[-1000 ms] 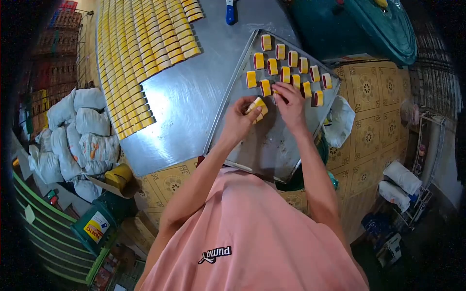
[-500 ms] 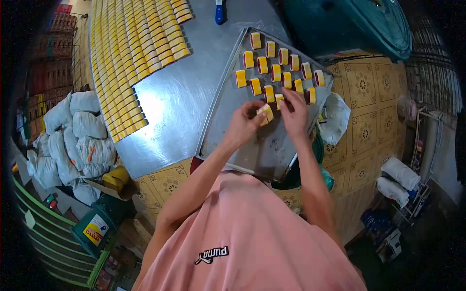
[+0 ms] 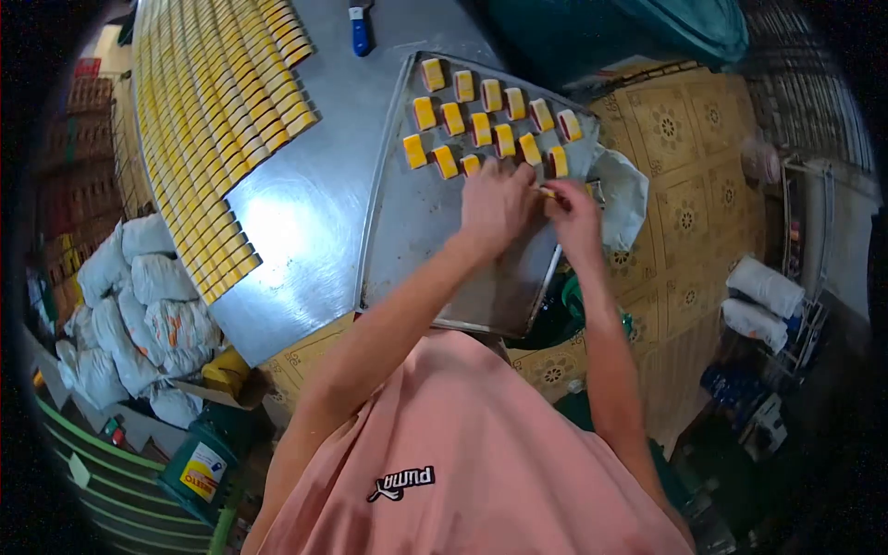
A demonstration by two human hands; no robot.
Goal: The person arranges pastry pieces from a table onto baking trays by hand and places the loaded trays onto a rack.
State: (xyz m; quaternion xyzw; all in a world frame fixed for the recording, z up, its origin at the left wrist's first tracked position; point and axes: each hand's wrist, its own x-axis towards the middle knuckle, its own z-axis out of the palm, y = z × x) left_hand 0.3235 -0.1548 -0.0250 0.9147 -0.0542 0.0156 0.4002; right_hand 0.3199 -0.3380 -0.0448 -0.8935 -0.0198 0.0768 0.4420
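Observation:
Small yellow filled dough pieces [image 3: 481, 129] with dark red filling stand in rows on the far part of a metal baking tray [image 3: 393, 245]. My left hand [image 3: 498, 199] reaches over the nearest row, its fingers curled down beside the pieces. Whatever lies under those fingertips is hidden by the hand. Close by on the right, my right hand [image 3: 575, 215] pinches a yellow dough piece [image 3: 548, 192] just above the tray, near the left fingers.
Many long rows of cut yellow strips [image 3: 208, 139] cover the left of the metal table [image 3: 305, 185]. A blue-handled tool [image 3: 360, 32] lies beyond the tray. A green bin [image 3: 610, 32] stands at the back, a white bag [image 3: 624, 199] right of the tray, and stuffed sacks [image 3: 139, 305] at left.
My left hand has moved forward from the bare part of the tray to the nearest row. My right hand has drawn back slightly, a dough piece now in its fingers. The view has shifted.

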